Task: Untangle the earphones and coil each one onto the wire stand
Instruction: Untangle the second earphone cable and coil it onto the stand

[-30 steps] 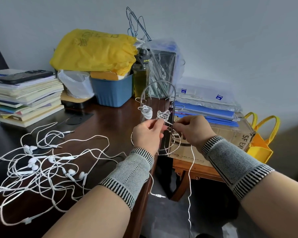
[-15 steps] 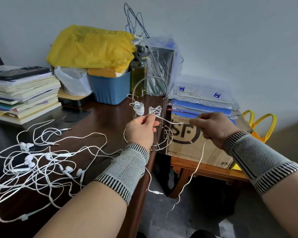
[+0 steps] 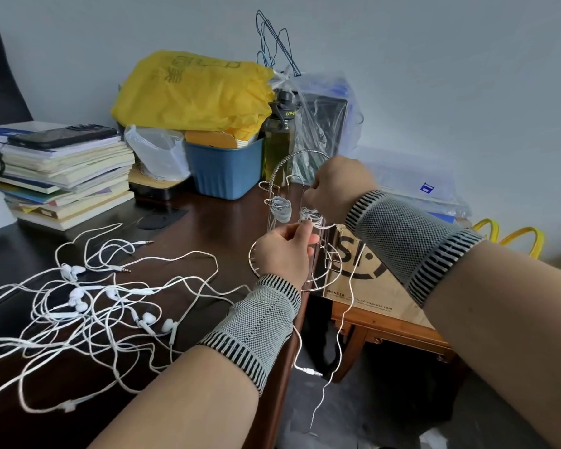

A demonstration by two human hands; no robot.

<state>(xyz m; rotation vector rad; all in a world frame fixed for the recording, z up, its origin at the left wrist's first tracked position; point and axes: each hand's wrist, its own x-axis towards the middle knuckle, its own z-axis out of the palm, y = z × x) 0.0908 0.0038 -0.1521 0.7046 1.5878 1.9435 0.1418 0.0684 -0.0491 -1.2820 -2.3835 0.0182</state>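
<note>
**Two hands at the wire stand**

From the head camera we see our left hand (image 3: 280, 251) in front of the wire stand (image 3: 293, 222), which sits at the edge of the dark desk (image 3: 208, 228). Its fingers (image 3: 300, 229) are pinched shut on a thin white earphone cord (image 3: 345, 312). The cord runs from a small bundle (image 3: 311, 217) wound on the stand, just above these fingers, then drops off the desk edge and hangs loose toward the floor.

Our right hand (image 3: 336, 189) is higher up and just behind the stand's bars. It is curled closed, but its fingertips are hidden, so we cannot tell what they hold.

A second coiled earphone (image 3: 280, 210) sits on the stand, just to the left of the left-hand fingers and a bit above them.

Well to the left of both hands, a big messy tangle of white earphones (image 3: 88, 306) lies spread on the desk. One cord from it hangs over the desk edge below the left wrist, with its plug (image 3: 310, 371) in the air.

Both wrists wear grey knit bands (image 3: 256, 328).

Far behind the fingers stand a blue tub (image 3: 224, 170), a yellow bag (image 3: 191, 92) and a stack of books (image 3: 62, 176). A brown cardboard box (image 3: 370, 286) sits just to the right of the stand.
</note>
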